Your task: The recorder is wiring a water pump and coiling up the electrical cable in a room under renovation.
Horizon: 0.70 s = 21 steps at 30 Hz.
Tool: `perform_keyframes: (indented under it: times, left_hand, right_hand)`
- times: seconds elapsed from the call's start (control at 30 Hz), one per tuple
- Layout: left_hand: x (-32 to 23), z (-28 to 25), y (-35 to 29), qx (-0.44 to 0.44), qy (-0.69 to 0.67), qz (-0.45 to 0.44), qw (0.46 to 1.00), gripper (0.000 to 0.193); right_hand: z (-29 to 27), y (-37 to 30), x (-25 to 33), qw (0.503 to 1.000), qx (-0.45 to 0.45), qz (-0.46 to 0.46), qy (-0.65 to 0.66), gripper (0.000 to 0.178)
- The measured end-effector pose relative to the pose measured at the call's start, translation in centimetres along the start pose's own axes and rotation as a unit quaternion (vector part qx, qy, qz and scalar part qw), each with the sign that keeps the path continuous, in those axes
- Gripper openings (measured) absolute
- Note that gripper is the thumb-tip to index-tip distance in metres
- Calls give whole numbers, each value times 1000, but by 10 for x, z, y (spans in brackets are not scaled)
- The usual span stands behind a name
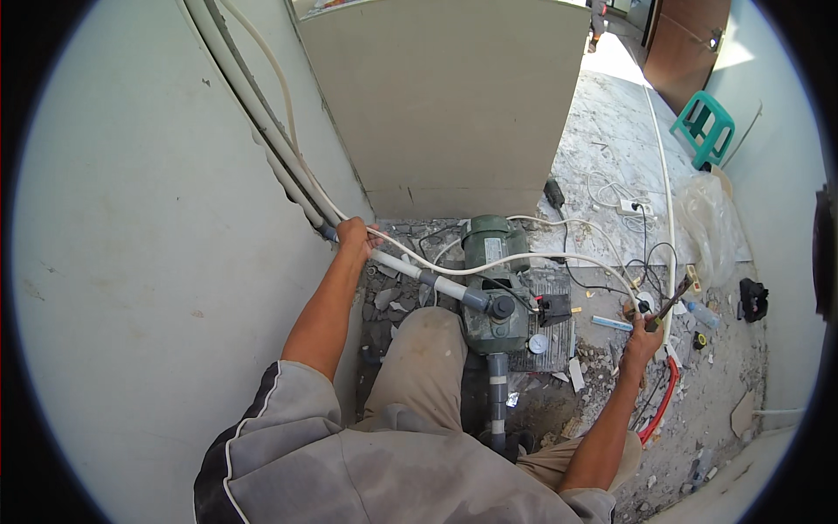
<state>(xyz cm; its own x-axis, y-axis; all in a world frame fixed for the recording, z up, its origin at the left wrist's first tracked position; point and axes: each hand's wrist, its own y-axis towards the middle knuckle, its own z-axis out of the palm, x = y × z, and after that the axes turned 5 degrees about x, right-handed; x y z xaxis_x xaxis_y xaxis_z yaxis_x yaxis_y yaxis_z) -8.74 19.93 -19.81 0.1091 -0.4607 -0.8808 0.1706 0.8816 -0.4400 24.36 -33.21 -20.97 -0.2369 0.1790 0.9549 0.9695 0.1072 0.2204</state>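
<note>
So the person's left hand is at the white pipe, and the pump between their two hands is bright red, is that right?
Not quite: the head view shows that the pump is green, not red. The left hand is indeed at the white pipe.

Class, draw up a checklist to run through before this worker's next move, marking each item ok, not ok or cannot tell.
1. Tool held in right hand: ok.
2. Left hand grip: cannot tell; pipe and white cable both run there.
3. Pump uncrossed by cable: not ok; the white cable passes over it.
4. Floor free of rubble: not ok.
5. Pump unpowered: cannot tell; the power strip holds a plug.
</note>
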Motion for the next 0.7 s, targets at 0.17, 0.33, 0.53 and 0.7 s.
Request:
perform_keyframes:
  times: [0.17, 0.33, 0.53, 0.7]
  left_hand:
    - [11, -2, -7, 13, -67, -51, 996, 31]
    - [12, -6, 4, 12, -38, -60, 997, 29]
    - [7, -26, 34, 8, -15, -71, 997, 29]
    - [-2, -25, 27, 0, -13, -58, 998, 30]
  right_hand:
    - [-9, 7, -9, 1000, -17, -5, -4, 16]
    - [-6, 8, -16, 1000, -4, -19, 10, 15]
    - [7, 2, -7, 1000, 22, -21, -5, 16]
    - [20, -1, -4, 998, 53, -32, 1, 16]
